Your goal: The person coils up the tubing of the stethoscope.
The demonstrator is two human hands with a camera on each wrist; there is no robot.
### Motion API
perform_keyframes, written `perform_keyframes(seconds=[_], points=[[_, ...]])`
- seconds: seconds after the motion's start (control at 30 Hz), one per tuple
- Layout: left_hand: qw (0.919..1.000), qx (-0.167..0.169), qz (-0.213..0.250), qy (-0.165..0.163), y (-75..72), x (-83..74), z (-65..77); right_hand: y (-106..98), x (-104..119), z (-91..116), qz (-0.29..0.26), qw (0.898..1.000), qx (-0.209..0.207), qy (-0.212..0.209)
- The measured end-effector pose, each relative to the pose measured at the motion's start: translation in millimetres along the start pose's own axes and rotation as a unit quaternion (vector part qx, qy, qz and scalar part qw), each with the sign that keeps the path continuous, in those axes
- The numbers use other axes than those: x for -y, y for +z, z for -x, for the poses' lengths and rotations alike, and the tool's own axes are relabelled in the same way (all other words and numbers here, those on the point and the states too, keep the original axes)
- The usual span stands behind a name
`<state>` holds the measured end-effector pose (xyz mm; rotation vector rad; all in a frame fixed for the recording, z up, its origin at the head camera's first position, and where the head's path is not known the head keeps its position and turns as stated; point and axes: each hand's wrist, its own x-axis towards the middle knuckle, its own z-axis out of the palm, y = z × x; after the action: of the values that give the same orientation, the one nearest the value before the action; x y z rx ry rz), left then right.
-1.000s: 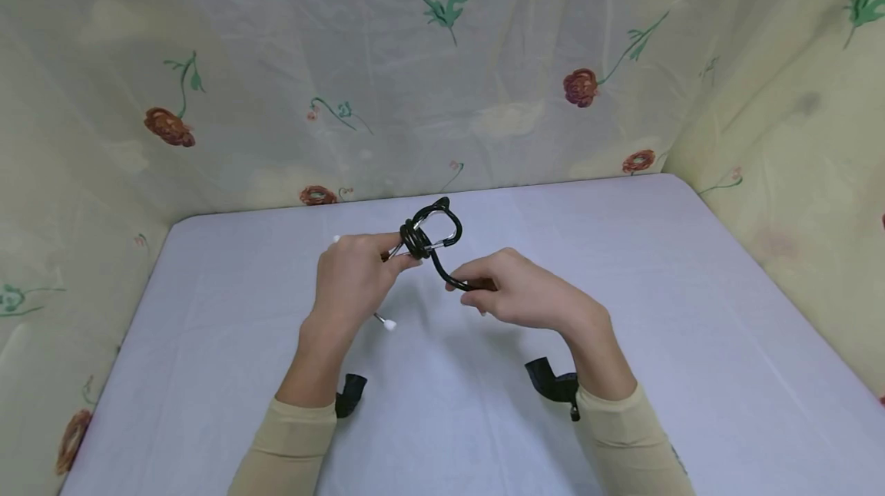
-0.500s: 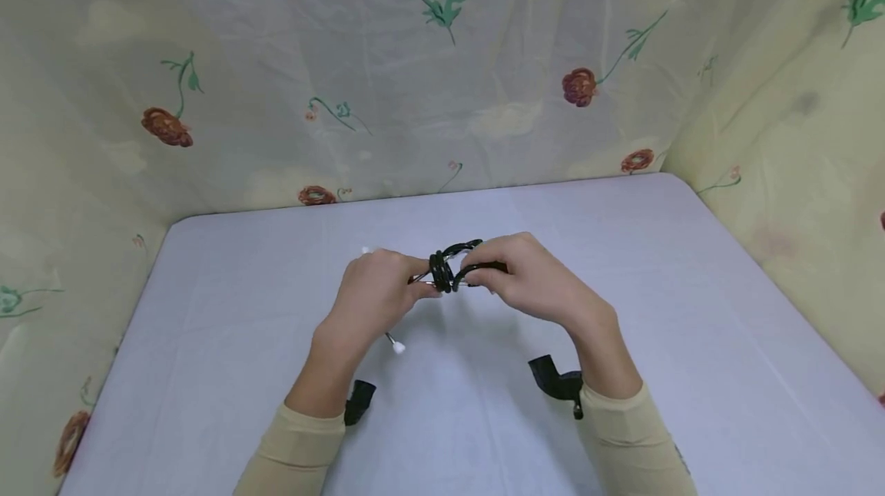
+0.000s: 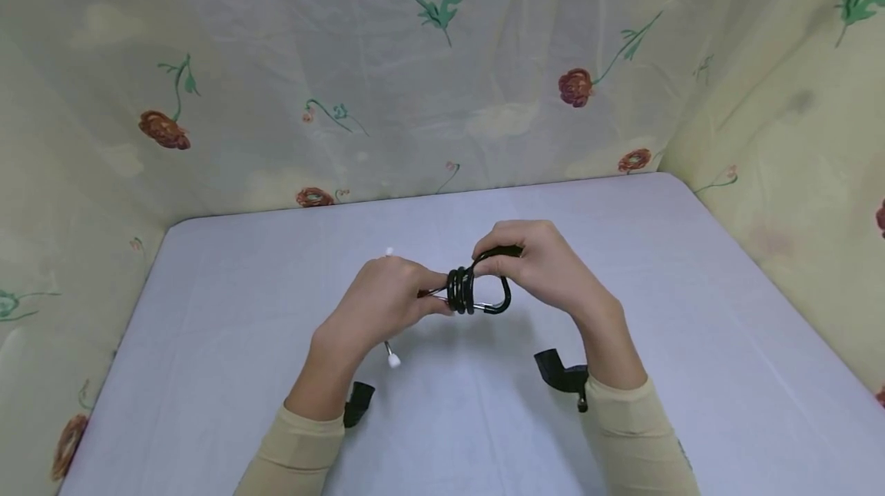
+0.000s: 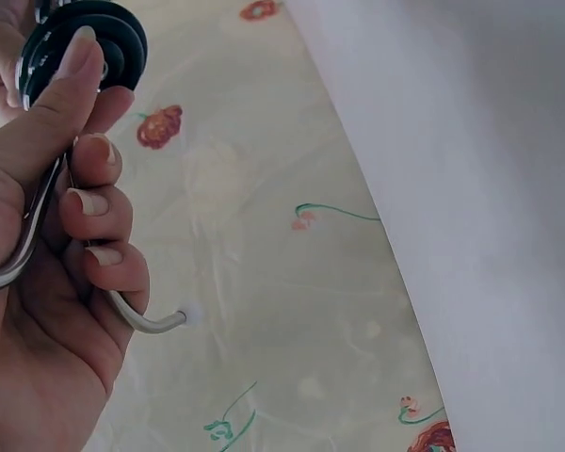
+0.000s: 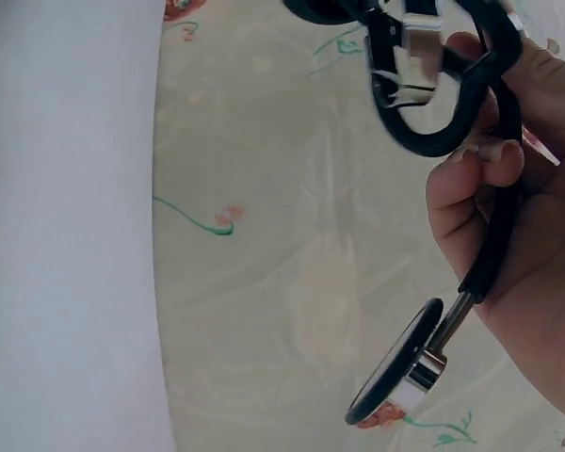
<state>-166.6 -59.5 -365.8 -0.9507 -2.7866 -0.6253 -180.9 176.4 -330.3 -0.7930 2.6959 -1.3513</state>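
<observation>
A stethoscope (image 3: 460,290) is held in the air over the table, its black tubing wound in several tight turns around its metal ear tubes. My left hand (image 3: 387,292) grips the ear tubes just left of the coil. White ear tips (image 3: 394,360) stick out on both sides of this hand. On the coil's right a rounded loop of tubing (image 3: 507,298) stands out. My right hand (image 3: 546,262) pinches the free length of tubing above that loop. In the right wrist view the round chest piece (image 5: 400,372) hangs from the tubing below the fingers.
A white cloth covers the table (image 3: 442,434). Pale curtains with red flowers (image 3: 575,87) enclose it at the back and sides. Black curved pieces (image 3: 561,375) jut out beside both wrists.
The left hand has shifted right and slightly down with the coil. My right hand has carried the tubing from below the loop up over the coil's top, wrapping it further around.
</observation>
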Motion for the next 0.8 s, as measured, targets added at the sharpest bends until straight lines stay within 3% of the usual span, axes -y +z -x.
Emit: perform_keyframes(seconds=[0.27, 0.57, 0.8], points=[[0.9996, 0.001, 0.009, 0.027, -4.1, 0.3, 1.6, -1.2, -8.1, -1.8, -0.001, 1.0, 0.002, -0.013], [0.9945, -0.021, 0.04, 0.095, -2.3, -4.8, -0.6, -6.7, -21.6, -3.1, -0.06, 0.997, 0.037, 0.025], [0.9931, -0.033, 0.059, 0.096, -8.3, -5.3, 1.8, -8.6, -26.4, -4.4, -0.082, 0.995, 0.045, 0.025]])
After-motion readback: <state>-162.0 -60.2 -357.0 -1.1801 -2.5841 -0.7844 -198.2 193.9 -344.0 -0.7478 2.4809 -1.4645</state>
